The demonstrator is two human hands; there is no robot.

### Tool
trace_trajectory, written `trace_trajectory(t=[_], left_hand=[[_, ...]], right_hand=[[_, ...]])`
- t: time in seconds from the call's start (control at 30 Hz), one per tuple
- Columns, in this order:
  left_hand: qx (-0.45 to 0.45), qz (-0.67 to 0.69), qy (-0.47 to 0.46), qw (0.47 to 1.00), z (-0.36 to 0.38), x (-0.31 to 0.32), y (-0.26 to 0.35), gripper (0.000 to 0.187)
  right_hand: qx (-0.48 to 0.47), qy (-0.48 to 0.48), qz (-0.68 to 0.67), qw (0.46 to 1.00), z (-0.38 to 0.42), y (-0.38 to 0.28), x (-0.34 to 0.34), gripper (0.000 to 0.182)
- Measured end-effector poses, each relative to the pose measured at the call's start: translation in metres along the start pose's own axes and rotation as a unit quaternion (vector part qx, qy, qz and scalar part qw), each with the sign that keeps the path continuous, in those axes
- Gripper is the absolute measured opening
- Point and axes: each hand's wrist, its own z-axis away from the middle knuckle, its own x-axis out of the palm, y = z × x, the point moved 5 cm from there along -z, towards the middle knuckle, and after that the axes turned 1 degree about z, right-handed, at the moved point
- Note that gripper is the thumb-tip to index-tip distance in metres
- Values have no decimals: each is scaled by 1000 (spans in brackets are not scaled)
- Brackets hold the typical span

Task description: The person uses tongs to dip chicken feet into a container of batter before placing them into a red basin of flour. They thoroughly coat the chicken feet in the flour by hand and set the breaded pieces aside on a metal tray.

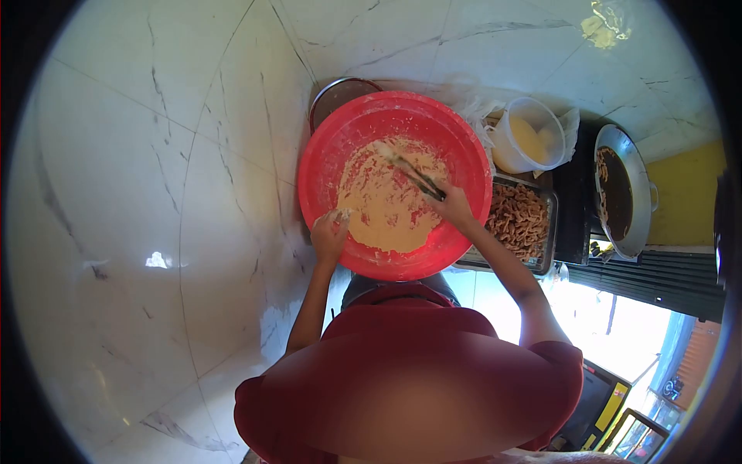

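Observation:
A wide red basin (456,147) holds pale yellowish flour (386,209), spread unevenly over its bottom. My right hand (452,204) is closed on the dark handle of a pair of tongs (417,179), at the basin's right side. The tongs point up and left, their pale, flour-coated tips over the upper part of the flour. At the basin's lower left side is my left hand (331,234), its fingers bent and dusted with flour near the flour's edge. Whether those fingers hold anything is too small to tell.
Right of the basin, a metal tray (549,224) holds many brown strips. Above it stands a whitish tub (512,147) with yellowish contents. A large pan (643,209) with dark liquid and brown pieces sits farther right. Marbled wall tiles (232,116) lie left and behind.

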Motion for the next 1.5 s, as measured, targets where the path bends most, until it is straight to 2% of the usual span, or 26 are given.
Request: trace_trajectory(t=[0.1, 0.2, 0.3, 0.4, 0.5, 0.6, 0.7, 0.73, 0.8, 0.9, 0.97, 1.03, 1.07, 1.1, 1.13, 1.23, 1.37, 1.4, 1.5], left_hand=[[-12, -7, -8, 1000, 0, 1, -2, 28], [-10, -4, -11, 1000, 2, 1, -4, 28], [-24, -3, 5, 1000, 3, 0, -5, 28], [-28, -8, 5, 1000, 3, 0, -4, 27], [-17, 0, 4, 1000, 2, 1, -4, 27], [-16, 2, 8, 1000, 2, -1, -4, 27], [-13, 5, 2, 1000, 2, 0, -2, 26], [-13, 9, -2, 1000, 1, -2, 2, 27], [-16, 10, -12, 1000, -1, -2, 4, 27], [-28, -4, -28, 999, 1, 4, -6, 28], [-34, -18, -33, 999, -1, 10, -8, 28], [-114, 141, -34, 983, -5, 17, 3, 28], [-156, 218, -36, 963, -6, 22, 9, 29], [-150, 248, -54, 956, -9, 31, 16, 29], [-146, 276, -70, 947, -10, 40, 24, 29], [-135, 334, -121, 925, -21, 78, 47, 29], [-77, 391, -171, 901, -37, 135, 88, 32], [-63, 375, -177, 908, -42, 145, 107, 36], [-12, 331, -198, 923, -53, 166, 175, 50]], right_hand=[[-174, -88, 118, 974, 5, 1, 22, 43], [2, -23, -9, 1000, -20, -5, 3, 36], [-60, -15, -7, 998, -23, -6, 15, 37], [-179, -108, 96, 973, -3, -7, 41, 34], [-44, -37, -2, 998, -15, 5, 31, 32], [24, -2, -66, 998, -25, 12, 25, 34], [-118, -93, 66, 986, -5, -4, 34, 33], [-100, -77, 46, 991, -5, -6, 28, 34], [-67, -39, 7, 997, -9, -12, 5, 36], [-52, 112, -115, 986, -18, -11, -56, 42], [-53, 179, -88, 978, -10, -23, -119, 48], [-86, 250, -54, 963, 1, -27, -181, 44], [-67, 274, -51, 958, 8, -16, -205, 41], [-49, 297, -47, 952, 15, -6, -228, 39], [14, 296, -26, 955, 22, 1, -248, 40], [72, 341, 95, 932, 30, 39, -282, 43], [179, 249, 162, 938, 16, 89, -288, 41], [211, 202, 128, 948, 12, 86, -289, 39], [202, 173, 229, 936, -21, 126, -279, 37]])
